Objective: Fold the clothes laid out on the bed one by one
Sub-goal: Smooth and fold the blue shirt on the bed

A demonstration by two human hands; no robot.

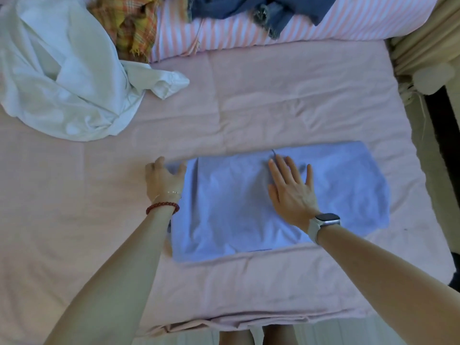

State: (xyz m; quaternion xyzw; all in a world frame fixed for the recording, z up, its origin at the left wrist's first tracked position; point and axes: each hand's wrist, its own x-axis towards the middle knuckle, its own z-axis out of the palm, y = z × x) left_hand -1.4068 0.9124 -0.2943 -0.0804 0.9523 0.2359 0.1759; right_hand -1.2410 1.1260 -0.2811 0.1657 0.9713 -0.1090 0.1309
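In the head view, a light blue garment [273, 202] is laid flat on the pink bedsheet [298, 108], in the lower middle of the frame, already reduced to a wide rectangle. The right hand [292, 188] is pressed on its middle with fingers straight and spread; it is judged that the cloth is pinned there so that a fold line is held while the left end is brought over. The left hand [163, 178] is placed at the garment's upper left corner, its fingers curled round the edge of the cloth, apparently so that this end can be lifted. The garment thus lies directly beneath the right palm and extends right of the left hand, touching both.

A crumpled white garment [62, 78] is seen at the upper left, well apart from the blue one. A yellow plaid cloth [132, 28] and dark denim clothing [268, 8] are left on the striped pillow [224, 31] along the top edge, presumably awaiting their turn. A beaded bracelet [163, 207] is worn on the left wrist, a watch [323, 224] on the right.
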